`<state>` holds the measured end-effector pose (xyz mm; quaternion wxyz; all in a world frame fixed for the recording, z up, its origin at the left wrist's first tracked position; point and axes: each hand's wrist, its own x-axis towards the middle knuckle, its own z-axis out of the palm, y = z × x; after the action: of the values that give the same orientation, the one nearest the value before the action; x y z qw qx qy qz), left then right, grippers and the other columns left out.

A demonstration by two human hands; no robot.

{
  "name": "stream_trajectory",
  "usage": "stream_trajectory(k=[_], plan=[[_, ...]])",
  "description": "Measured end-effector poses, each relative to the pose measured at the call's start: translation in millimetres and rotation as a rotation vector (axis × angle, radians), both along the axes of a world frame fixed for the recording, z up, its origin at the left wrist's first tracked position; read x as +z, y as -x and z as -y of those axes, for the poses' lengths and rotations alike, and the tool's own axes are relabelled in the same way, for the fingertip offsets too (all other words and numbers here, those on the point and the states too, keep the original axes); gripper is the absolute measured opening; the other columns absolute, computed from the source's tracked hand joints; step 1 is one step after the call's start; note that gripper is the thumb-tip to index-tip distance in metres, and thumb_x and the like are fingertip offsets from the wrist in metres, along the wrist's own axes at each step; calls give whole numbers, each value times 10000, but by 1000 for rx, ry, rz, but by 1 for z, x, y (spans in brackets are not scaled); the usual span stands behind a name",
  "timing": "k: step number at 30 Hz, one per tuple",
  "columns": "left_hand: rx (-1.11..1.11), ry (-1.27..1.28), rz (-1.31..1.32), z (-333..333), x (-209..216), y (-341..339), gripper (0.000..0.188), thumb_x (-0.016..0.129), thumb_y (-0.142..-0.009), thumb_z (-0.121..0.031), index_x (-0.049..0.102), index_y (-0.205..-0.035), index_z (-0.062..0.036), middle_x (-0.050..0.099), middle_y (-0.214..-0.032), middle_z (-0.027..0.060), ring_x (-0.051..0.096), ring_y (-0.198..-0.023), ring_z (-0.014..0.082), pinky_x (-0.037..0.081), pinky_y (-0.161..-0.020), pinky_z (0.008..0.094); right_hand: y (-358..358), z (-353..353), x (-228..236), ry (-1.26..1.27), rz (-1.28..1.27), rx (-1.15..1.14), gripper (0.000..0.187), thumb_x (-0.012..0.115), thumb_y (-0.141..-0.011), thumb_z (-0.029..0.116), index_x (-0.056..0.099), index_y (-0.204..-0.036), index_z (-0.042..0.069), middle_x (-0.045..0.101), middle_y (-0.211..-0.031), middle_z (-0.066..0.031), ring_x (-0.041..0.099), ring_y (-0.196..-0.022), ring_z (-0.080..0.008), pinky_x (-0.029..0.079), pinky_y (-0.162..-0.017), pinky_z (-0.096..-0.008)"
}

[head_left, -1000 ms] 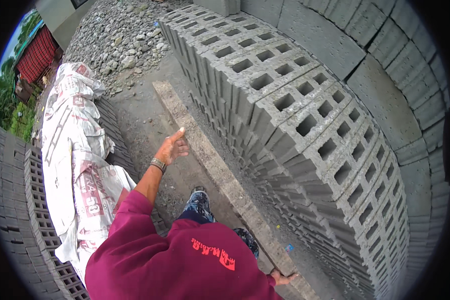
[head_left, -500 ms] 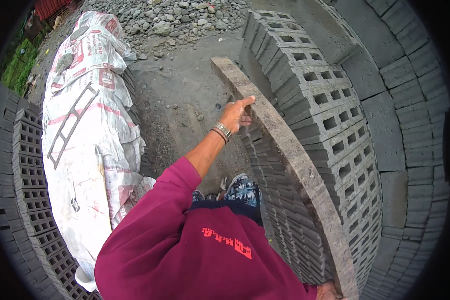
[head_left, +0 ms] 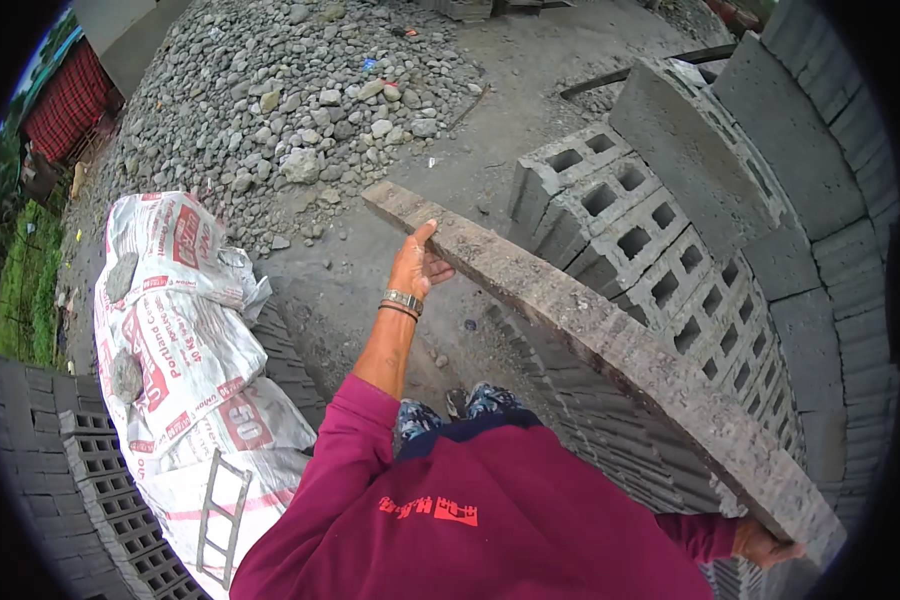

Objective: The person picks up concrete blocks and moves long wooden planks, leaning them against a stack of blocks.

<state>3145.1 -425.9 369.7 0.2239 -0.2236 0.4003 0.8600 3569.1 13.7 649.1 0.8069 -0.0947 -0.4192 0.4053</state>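
Observation:
A long, rough plank (head_left: 590, 335), grey-brown and gritty along its upper edge, slants across in front of me from the far middle to the near right. My left hand (head_left: 417, 262) is closed round its far end, thumb over the top edge. Close to the near right end, my right hand (head_left: 765, 543) grips the plank from its lower edge, with part of the hand hidden. Beyond the plank, to its right, stand stacked hollow concrete blocks (head_left: 682, 262) with their holes showing. Below the plank, rows of stacked blocks (head_left: 610, 420) run toward me.
White cement sacks (head_left: 185, 335) cover a stack on my left, with a ladder-shaped metal frame (head_left: 225, 515) lying on them. A gravel heap (head_left: 300, 100) spreads ahead. A tall wall of grey blocks (head_left: 850, 250) rises at the right. More hollow blocks (head_left: 120, 500) stand at the left edge.
The view has tipped up toward the gravel heap. The plank, held in both hands, has turned to lie more crosswise; its near end and my right hand have moved out to the right.

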Motion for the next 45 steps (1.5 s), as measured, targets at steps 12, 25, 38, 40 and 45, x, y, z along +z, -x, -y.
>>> stream_trajectory(k=[12, 25, 38, 40, 45], plan=[[-102, 73, 28, 165, -37, 333, 667, 703, -750, -507, 529, -1201, -47, 615, -1129, 164, 574, -1057, 348, 364, -995, 527, 300, 214, -49, 92, -52, -79, 687, 634, -885, 407, 427, -1356, -48, 454, -1389, -211, 482, -1224, -346, 402, -1038, -518], [-438, 106, -1, 63, -90, 750, 742, 747, -715, -489, 484, -1259, -59, 532, -1160, 231, 590, -870, 370, 481, -829, 551, 587, 296, -70, 181, 45, -319, 613, 632, -911, 368, 458, -1317, -56, 470, -1358, -192, 476, -1207, -300, 383, -1043, -450], [-787, 64, -19, -186, -62, 1152, 793, 700, -703, -537, 477, -1271, -30, 551, -1244, 164, 548, -1098, 365, 332, -1006, 541, 935, 199, -56, 91, -19, -390, 581, 596, -939, 360, 438, -1351, -18, 545, -1285, -129, 525, -1158, -236, 386, -1010, -386], [-764, 88, 11, -217, -75, 1205, 843, 705, -694, -539, 444, -1317, -35, 511, -1308, 174, 510, -1146, 384, 300, -1030, 553, 991, 182, -65, 83, -22, -385, 555, 591, -943, 352, 456, -1334, -17, 563, -1264, -120, 551, -1121, -227, 410, -984, -375], [-872, 34, 66, -316, -128, 1340, 796, 719, -688, -545, 468, -1275, -70, 520, -1248, 183, 506, -1080, 381, 355, -974, 567, 1143, 134, -69, 45, 17, -484, 517, 618, -930, 327, 497, -1277, -36, 593, -1192, -113, 584, -1049, -211, 447, -940, -379]])
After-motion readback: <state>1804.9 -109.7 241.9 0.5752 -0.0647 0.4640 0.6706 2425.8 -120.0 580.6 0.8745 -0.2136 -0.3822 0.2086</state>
